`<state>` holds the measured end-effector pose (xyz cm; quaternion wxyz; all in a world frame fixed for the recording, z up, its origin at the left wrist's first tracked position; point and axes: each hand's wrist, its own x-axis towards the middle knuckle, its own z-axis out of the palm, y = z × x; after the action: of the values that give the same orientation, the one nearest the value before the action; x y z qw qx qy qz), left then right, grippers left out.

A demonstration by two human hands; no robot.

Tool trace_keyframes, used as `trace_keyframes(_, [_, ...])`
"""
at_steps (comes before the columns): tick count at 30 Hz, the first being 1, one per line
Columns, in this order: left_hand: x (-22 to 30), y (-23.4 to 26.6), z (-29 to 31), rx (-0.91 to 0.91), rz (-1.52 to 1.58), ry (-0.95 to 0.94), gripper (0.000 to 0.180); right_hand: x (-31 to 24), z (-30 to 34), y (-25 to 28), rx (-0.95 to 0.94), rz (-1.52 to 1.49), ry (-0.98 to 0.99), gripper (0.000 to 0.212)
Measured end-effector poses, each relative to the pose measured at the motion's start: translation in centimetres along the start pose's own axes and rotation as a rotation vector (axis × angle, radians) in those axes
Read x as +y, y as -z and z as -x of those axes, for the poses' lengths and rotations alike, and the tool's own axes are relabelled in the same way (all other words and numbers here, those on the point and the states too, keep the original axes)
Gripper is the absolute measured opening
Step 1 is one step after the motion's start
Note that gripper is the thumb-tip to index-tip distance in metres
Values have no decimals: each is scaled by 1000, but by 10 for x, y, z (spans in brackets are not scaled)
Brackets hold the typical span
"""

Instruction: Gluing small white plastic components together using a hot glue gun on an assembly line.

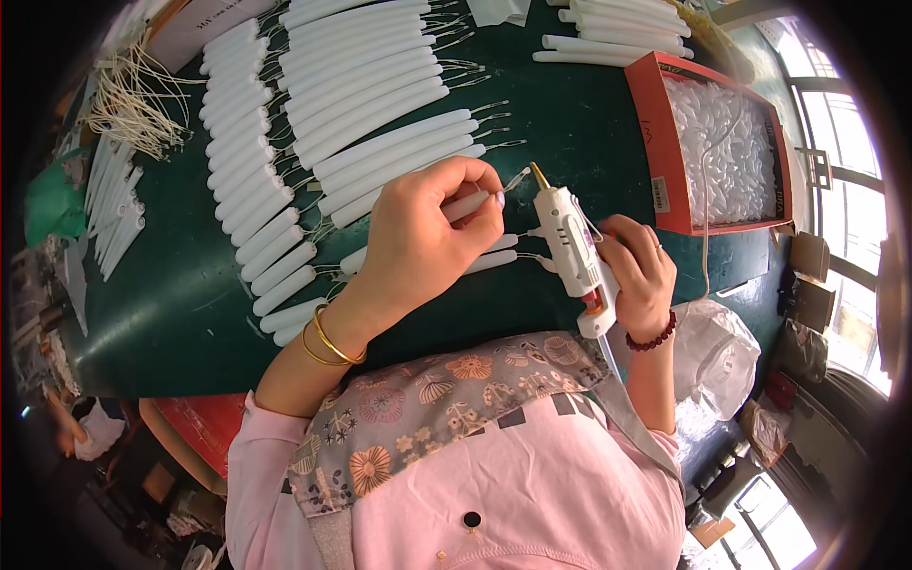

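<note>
My left hand [418, 228] is closed around a slim white tube [464, 206] shaped like a taper candle. From its right end a thin wire lead [517, 179] sticks out, with a small tip. My right hand [638, 271] grips a white hot glue gun [570, 237]. The gun's yellowish nozzle [540, 176] points up and left, close beside the wire tip; I cannot tell whether they touch. A clear glue stick [609, 357] shows at the gun's rear. More white tubes with wire leads lie under and beyond my left hand.
The dark green table [180, 313] carries a middle row of tubes [361, 57] and a left row [249, 171]. A red box [655, 161] of clear plastic pieces stands at right, a pale cord [706, 218] across it. Loose wires [142, 100] lie far left; a plastic bag [712, 356] sits right.
</note>
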<state>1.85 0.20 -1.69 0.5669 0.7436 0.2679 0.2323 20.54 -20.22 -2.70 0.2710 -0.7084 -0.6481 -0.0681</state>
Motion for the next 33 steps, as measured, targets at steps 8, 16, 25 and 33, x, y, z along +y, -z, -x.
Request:
trace_keyframes(8, [-6,-3,-2,-22,-24,-58,6,1,-2,47,-379,29,-356,48])
trace_keyframes(16, [-3,-8,0,-56,-92,-14,7,60,-43,93,-22,-14,-562,20])
trace_keyframes(25, [0,-6,0,-58,-124,-18,7,142,-65,56,-328,193,-322,20])
trace_keyframes(33, [-1,-2,4,-14,-86,-27,8,112,-67,57,-116,196,-455,20])
